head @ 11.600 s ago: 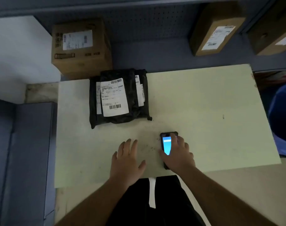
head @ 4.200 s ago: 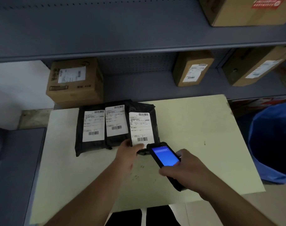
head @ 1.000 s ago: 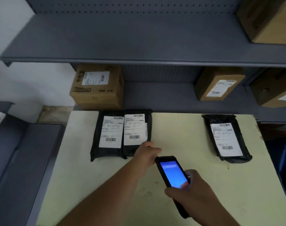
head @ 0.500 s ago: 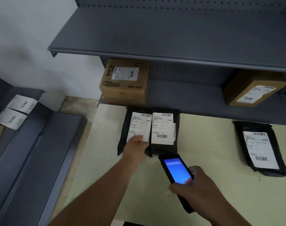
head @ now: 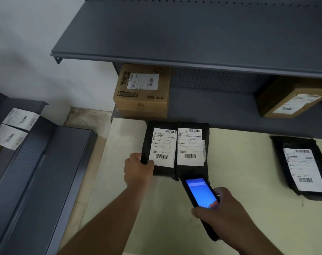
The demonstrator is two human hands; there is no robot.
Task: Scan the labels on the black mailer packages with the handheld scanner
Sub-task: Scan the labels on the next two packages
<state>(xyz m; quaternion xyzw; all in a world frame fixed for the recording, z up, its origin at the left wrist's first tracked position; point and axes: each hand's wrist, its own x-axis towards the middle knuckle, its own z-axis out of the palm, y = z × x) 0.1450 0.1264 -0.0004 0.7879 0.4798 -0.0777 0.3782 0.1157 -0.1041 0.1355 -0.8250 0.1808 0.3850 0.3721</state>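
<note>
Black plastic, three mailers on a pale table (head: pixel 239 208). Left hand (head: pixel 138 167) pinches the near-left corner of the left mailer (head: pixel 160 150), thumb on top beside the label's lower barcode. Middle mailer (head: pixel 192 150) lies touching it on the right, edge to edge; long axes of both run away from the person, labels face up, a barcode at each end. Scanner (head: pixel 200 195) is gripped in the right hand (head: pixel 228 216), thumb at the lower screen edge, screen lit blue. Its nose sits at the near end of the middle mailer and points up and left. Judgement: the middle label's lower barcode lies just ahead of the nose, so the right hand is the nearer one. Right mailer (head: pixel 303 168) lies well apart, untouched.
</note>
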